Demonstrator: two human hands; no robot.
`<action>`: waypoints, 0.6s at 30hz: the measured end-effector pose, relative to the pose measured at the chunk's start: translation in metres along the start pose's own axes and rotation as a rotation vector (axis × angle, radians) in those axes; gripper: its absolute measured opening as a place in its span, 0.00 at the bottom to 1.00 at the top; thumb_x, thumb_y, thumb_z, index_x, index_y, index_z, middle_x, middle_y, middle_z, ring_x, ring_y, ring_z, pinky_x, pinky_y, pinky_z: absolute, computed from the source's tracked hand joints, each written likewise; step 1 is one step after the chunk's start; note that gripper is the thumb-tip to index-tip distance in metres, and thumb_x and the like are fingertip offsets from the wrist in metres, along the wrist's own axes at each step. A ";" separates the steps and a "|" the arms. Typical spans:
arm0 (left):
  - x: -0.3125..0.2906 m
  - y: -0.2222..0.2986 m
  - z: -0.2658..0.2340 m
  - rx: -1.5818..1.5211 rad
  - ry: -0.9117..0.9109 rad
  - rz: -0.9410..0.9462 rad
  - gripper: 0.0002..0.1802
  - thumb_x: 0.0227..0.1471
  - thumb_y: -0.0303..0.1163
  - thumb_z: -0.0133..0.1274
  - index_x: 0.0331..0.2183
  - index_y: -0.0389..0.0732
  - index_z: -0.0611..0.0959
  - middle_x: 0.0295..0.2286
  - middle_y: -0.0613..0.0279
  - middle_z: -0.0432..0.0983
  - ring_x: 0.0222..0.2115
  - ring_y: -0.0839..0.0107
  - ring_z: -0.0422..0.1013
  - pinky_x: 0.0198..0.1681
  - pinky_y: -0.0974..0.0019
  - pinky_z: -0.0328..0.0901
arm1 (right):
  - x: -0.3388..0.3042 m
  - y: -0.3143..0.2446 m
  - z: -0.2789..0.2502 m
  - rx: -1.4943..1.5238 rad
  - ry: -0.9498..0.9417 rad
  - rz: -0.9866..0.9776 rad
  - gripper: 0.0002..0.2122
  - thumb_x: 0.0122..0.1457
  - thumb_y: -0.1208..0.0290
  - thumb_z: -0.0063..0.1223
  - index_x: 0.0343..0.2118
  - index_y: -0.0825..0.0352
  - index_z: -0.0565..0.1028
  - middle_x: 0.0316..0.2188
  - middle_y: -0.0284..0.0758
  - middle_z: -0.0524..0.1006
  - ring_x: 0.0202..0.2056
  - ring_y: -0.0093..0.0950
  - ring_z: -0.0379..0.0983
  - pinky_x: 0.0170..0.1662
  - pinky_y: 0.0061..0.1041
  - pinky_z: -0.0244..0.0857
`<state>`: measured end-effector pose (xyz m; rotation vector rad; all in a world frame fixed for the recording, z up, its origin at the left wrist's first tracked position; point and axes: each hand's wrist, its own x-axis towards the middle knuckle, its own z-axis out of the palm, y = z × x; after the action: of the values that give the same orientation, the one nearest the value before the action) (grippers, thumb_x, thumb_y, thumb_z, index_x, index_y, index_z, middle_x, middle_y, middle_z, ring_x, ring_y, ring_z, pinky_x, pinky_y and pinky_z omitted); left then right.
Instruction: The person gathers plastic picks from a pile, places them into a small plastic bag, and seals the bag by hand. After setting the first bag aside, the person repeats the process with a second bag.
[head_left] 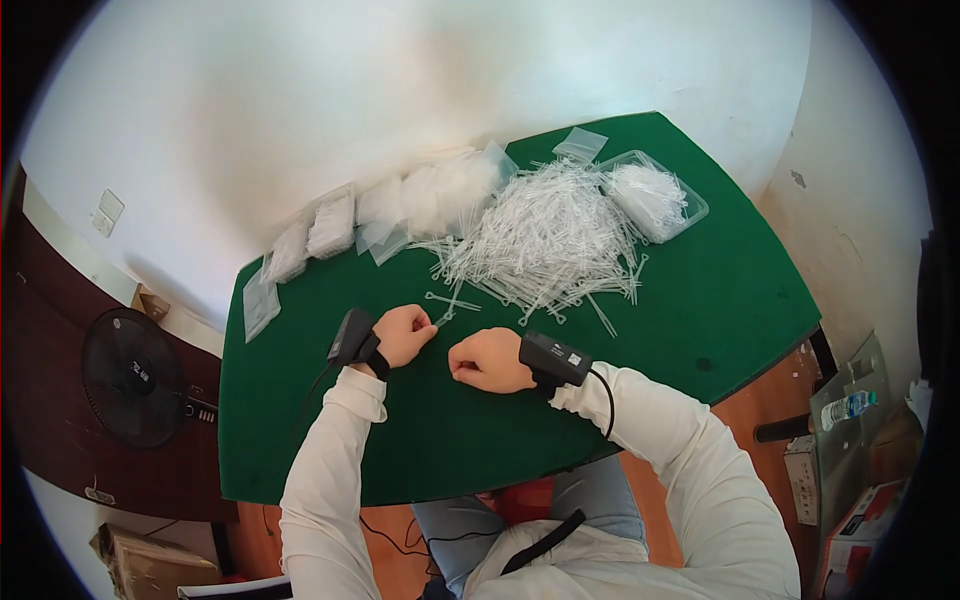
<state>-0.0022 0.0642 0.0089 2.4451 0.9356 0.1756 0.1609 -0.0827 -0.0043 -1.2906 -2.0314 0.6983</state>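
Note:
My left hand (403,336) is closed in a pinch just above the green table. A thin clear plastic stick with a looped end (446,317) shows at its fingertips and seems to be held there. Close by on the right, my right hand (492,361) is curled with its fingers pressed together; what is inside it, if anything, is hidden. A couple of loose clear sticks (455,301) lie crossed just beyond my hands. Farther off spreads a big heap of the same looped sticks (550,240).
Right of the heap, a clear tray (694,207) holds more sticks. A small clear bag (581,144) lies behind it. Empty-looking plastic bags (435,193) are piled to the left, beside filled bags (331,224). The green tabletop (735,290) meets the wall. A black fan (132,377) stands left.

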 end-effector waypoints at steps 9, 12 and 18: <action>0.018 0.005 0.000 0.001 0.066 -0.039 0.14 0.38 0.37 0.59 0.27 0.38 0.80 0.21 0.60 0.75 0.23 0.67 0.72 0.28 0.66 0.67 | 0.000 -0.002 -0.001 0.002 -0.010 -0.005 0.07 0.51 0.67 0.47 0.27 0.64 0.74 0.22 0.37 0.75 0.28 0.36 0.73 0.32 0.32 0.66; 0.022 0.009 0.001 -0.014 0.046 -0.024 0.16 0.37 0.39 0.61 0.28 0.38 0.80 0.20 0.60 0.75 0.22 0.68 0.72 0.27 0.66 0.67 | -0.001 0.000 -0.001 0.011 -0.012 -0.003 0.07 0.51 0.67 0.48 0.26 0.64 0.74 0.22 0.37 0.75 0.27 0.36 0.73 0.32 0.31 0.66; 0.020 0.009 0.006 -0.087 0.053 -0.124 0.22 0.38 0.42 0.63 0.32 0.36 0.77 0.19 0.64 0.73 0.20 0.76 0.70 0.24 0.71 0.65 | -0.001 -0.001 0.001 0.010 0.004 -0.017 0.07 0.51 0.68 0.48 0.26 0.64 0.74 0.21 0.35 0.76 0.27 0.33 0.74 0.31 0.30 0.66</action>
<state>0.0197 0.0692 0.0075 2.3055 1.0763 0.2339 0.1595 -0.0844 -0.0046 -1.2667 -2.0310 0.6973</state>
